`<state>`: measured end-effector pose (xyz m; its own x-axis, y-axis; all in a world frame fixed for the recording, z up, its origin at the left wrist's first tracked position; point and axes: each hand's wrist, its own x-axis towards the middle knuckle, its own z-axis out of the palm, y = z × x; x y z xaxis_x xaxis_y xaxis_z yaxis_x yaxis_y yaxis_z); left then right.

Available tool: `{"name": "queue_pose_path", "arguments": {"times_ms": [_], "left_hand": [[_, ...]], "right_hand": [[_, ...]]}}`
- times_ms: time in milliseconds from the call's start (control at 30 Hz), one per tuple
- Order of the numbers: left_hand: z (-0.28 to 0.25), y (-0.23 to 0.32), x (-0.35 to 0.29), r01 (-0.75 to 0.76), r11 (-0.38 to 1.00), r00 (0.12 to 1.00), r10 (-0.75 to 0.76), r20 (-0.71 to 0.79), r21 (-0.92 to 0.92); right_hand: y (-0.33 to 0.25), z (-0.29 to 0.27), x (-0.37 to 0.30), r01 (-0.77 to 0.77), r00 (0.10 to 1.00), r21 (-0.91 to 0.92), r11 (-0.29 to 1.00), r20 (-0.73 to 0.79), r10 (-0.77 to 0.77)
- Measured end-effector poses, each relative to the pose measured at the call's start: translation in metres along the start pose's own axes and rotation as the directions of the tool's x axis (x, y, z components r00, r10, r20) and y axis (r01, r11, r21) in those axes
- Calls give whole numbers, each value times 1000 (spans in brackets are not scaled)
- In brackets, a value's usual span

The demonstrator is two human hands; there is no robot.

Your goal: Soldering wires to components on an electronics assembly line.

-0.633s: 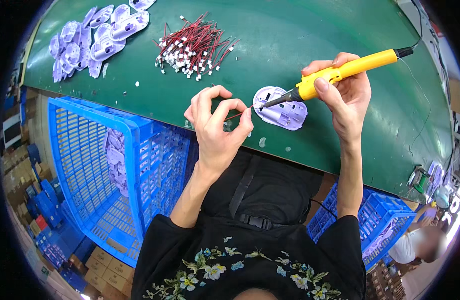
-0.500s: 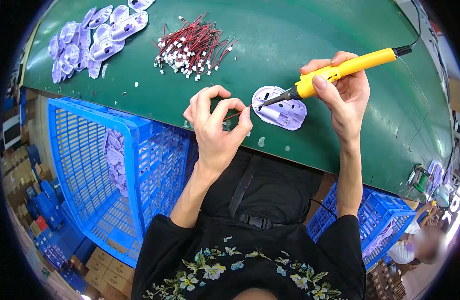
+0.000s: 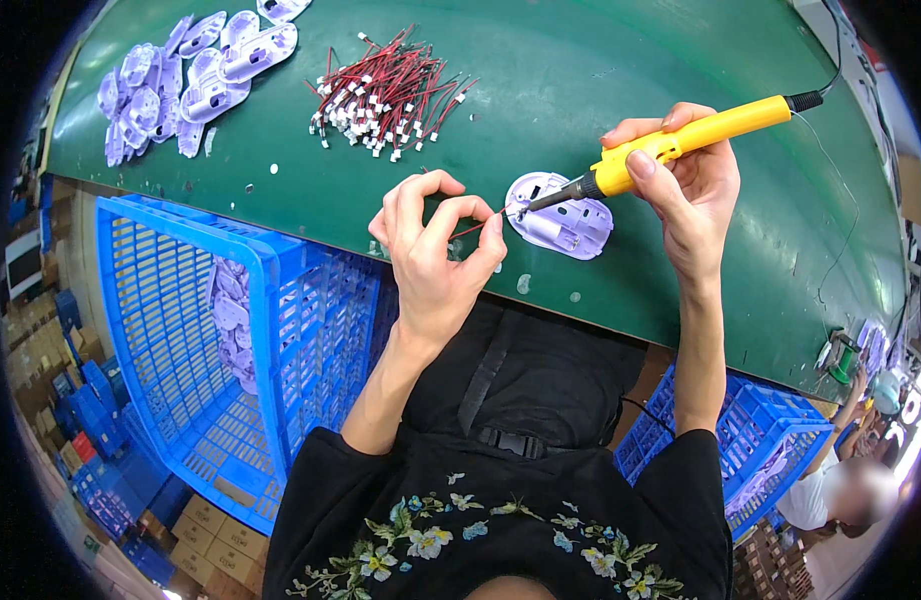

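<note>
A yellow soldering iron [image 3: 715,132] lies in the grip of my right hand [image 3: 698,195]. Its dark tip meets the left end of a lavender plastic housing [image 3: 565,228], which rests on the green table. My left hand [image 3: 432,255] pinches a thin red wire [image 3: 468,231] between thumb and forefinger. The wire's end reaches the housing close to the iron's tip; the exact joint is too small to make out. Beyond my left hand is a heap of red and black wires [image 3: 395,85] with white connectors.
Several lavender housings [image 3: 225,75] are piled at the table's far left. A blue crate [image 3: 265,350] with more housings stands left of me, another blue crate [image 3: 770,430] at right. The iron's cord [image 3: 837,60] runs off far right. A solder spool [image 3: 840,360] sits near the right edge.
Both hands, the iron and the wire hold almost the same place. At the far right edge, a person in the background has shifted slightly.
</note>
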<state>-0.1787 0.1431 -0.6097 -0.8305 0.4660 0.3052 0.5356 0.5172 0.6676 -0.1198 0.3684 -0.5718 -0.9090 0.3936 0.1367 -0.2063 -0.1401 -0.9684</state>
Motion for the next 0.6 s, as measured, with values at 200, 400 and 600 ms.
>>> {"name": "queue_pose_path", "arguments": {"times_ms": [200, 400, 600], "left_hand": [[1, -1, -1, -1, 1000, 1000, 1, -3, -1], [1, 0, 0, -3, 1000, 1000, 3, -6, 4], [3, -3, -2, -11, 1000, 999, 11, -31, -9]], "right_hand": [[1, 0, -1, 2, 1000, 13, 1000, 5, -2], [0, 1, -2, -6, 1000, 27, 1000, -1, 6], [0, 2, -2, -4, 1000, 20, 1000, 3, 4]]}}
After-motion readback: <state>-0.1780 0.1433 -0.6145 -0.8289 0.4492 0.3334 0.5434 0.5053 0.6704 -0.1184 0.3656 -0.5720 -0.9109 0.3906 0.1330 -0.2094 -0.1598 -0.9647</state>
